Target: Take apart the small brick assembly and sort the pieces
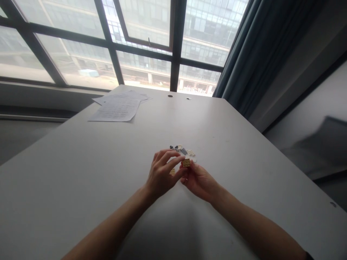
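A small tan building brick [186,163], its studs facing me, is held up between my two hands above the table. My left hand [162,174] has its index finger and thumb closed at the brick's left side. From the right, my right hand [202,180] grips the same brick with thumb and fingers; its lower fingers are partly hidden. Just beyond the hands lie several loose bricks: a grey one [184,151], a cream one [191,153] and dark ones [171,147]. Another tan brick [172,172] shows partly behind my left hand.
The white table [81,187] stretches toward a large window [146,68]. Printed sheets of paper [116,108] lie at its far left. Two round holes sit near the far edge. A dark blue curtain [249,65] hangs beyond the right side.
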Tool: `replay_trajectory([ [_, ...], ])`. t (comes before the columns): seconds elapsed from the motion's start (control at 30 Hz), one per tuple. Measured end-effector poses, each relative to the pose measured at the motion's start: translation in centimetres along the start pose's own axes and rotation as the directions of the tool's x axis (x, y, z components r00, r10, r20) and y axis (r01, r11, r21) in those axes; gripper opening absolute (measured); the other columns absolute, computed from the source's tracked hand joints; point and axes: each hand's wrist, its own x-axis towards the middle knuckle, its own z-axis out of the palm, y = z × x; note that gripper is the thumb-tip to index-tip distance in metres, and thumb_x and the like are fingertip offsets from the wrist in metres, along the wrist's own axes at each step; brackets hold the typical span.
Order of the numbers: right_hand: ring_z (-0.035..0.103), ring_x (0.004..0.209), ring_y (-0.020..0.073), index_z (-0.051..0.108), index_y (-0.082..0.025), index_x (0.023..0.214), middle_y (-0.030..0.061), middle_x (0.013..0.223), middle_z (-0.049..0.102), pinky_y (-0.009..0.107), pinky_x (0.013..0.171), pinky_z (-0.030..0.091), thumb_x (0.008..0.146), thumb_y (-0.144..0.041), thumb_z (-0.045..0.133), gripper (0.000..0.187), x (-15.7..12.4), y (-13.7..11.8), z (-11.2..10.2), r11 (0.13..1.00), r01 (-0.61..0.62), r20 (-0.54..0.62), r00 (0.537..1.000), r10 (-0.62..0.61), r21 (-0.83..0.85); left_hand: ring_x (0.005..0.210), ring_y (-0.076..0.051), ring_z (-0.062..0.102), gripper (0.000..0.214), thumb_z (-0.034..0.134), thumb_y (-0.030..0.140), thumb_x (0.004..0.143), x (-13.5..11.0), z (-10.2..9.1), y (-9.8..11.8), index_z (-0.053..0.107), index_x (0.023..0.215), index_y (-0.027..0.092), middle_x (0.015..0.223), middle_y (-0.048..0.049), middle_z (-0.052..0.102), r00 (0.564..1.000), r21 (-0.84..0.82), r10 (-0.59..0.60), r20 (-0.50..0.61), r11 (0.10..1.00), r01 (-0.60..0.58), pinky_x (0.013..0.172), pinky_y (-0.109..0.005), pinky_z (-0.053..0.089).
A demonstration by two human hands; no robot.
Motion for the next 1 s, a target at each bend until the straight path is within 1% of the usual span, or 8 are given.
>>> replay_trajectory([
  [0.37, 0.054, 0.072, 0.0079, 0.066, -0.017, 0.089, -0.0002, 0.084, 0.062, 0.018, 0.06, 0.044, 0.079, -0.037, 0.071, 0.023, -0.1, 0.2, -0.2, 1.0, 0.01, 0.011, 1.0, -0.01, 0.015, 0.096, -0.021, 0.058, 0.015, 0.067, 0.027, 0.079, 0.2, 0.1, 0.1, 0.066, 0.093, 0.023, 0.093, -0.0037, 0.068, 0.977, 0.004, 0.147, -0.158, 0.989, -0.148, 0.085, -0.036, 0.044],
  [0.53, 0.053, 0.072, 0.0083, 0.066, -0.017, 0.087, 0.0, 0.083, 0.061, 0.018, 0.059, 0.042, 0.076, -0.038, 0.074, 0.025, -0.1, 0.2, 0.2, 1.0, 0.013, -0.009, 1.0, -0.013, -0.005, 0.096, -0.021, 0.058, 0.017, 0.068, 0.025, 0.079, 0.2, 0.2, 0.0, 0.065, 0.095, 0.022, 0.092, -0.0039, 0.068, 0.973, -0.001, 0.163, -0.163, 0.986, -0.165, 0.084, -0.036, 0.044],
  [0.63, 0.051, 0.07, 0.0084, 0.066, -0.017, 0.086, -0.0001, 0.081, 0.06, 0.02, 0.06, 0.041, 0.076, -0.04, 0.073, 0.026, -0.2, 0.1, 0.2, 0.995, 0.054, -0.012, 0.998, -0.056, -0.088, 0.096, -0.021, 0.057, 0.016, 0.068, 0.025, 0.079, 0.2, 0.1, 0.0, 0.064, 0.094, 0.021, 0.092, -0.0041, 0.067, 0.978, -0.015, 0.159, -0.138, 0.987, -0.163, 0.085, -0.036, 0.044],
  [0.73, 0.05, 0.067, 0.0097, 0.066, -0.017, 0.087, 0.0001, 0.078, 0.06, 0.023, 0.064, 0.041, 0.079, -0.043, 0.069, 0.027, -0.5, -0.4, -0.3, 0.935, 0.115, -0.008, 0.992, -0.124, -0.335, 0.096, -0.02, 0.057, 0.015, 0.068, 0.027, 0.08, 0.1, -0.2, -0.1, 0.064, 0.093, 0.022, 0.092, -0.0037, 0.067, 0.98, -0.04, 0.181, -0.086, 0.982, -0.185, 0.086, -0.036, 0.044],
  [0.8, 0.051, 0.069, 0.0118, 0.066, -0.018, 0.09, 0.0008, 0.079, 0.062, 0.026, 0.067, 0.042, 0.081, -0.043, 0.066, 0.027, -1.0, -1.0, -0.8, 0.783, 0.171, 0.027, 0.981, -0.193, -0.597, 0.098, -0.021, 0.057, 0.017, 0.069, 0.029, 0.079, -0.2, -0.7, -0.4, 0.065, 0.094, 0.022, 0.093, -0.0038, 0.067, 0.973, -0.049, 0.228, -0.034, 0.972, -0.229, 0.087, -0.036, 0.043],
  [0.83, 0.053, 0.072, 0.0133, 0.066, -0.019, 0.092, 0.0015, 0.082, 0.063, 0.027, 0.069, 0.043, 0.082, -0.042, 0.066, 0.025, -1.4, -1.3, -1.1, 0.649, 0.211, 0.072, 0.969, -0.235, -0.731, 0.099, -0.021, 0.057, 0.019, 0.069, 0.031, 0.079, -0.4, -0.9, -0.6, 0.065, 0.095, 0.022, 0.094, -0.0041, 0.067, 0.967, -0.048, 0.257, -0.006, 0.965, -0.257, 0.087, -0.037, 0.043],
  [0.9, 0.054, 0.083, 0.017, 0.065, -0.02, 0.094, 0.0034, 0.09, 0.064, 0.031, 0.077, 0.043, 0.084, -0.037, 0.064, 0.02, -2.2, -1.7, -1.7, 0.292, 0.296, 0.212, 0.935, -0.285, -0.91, 0.101, -0.022, 0.057, 0.022, 0.069, 0.034, 0.079, -1.1, -1.4, -1.1, 0.065, 0.097, 0.022, 0.095, -0.0049, 0.067, 0.951, -0.038, 0.306, 0.051, 0.952, -0.305, 0.087, -0.037, 0.042],
  [1.0, 0.052, 0.095, 0.0204, 0.064, -0.021, 0.097, 0.0052, 0.097, 0.064, 0.036, 0.088, 0.041, 0.088, -0.031, 0.06, 0.015, -3.0, -1.4, -2.5, -0.176, 0.352, 0.387, 0.891, -0.237, -0.919, 0.098, -0.021, 0.057, 0.021, 0.067, 0.037, 0.08, -2.3, -1.9, -1.6, 0.065, 0.095, 0.021, 0.093, -0.0053, 0.066, 0.923, -0.018, 0.36, 0.133, 0.932, -0.361, 0.086, -0.037, 0.041],
])
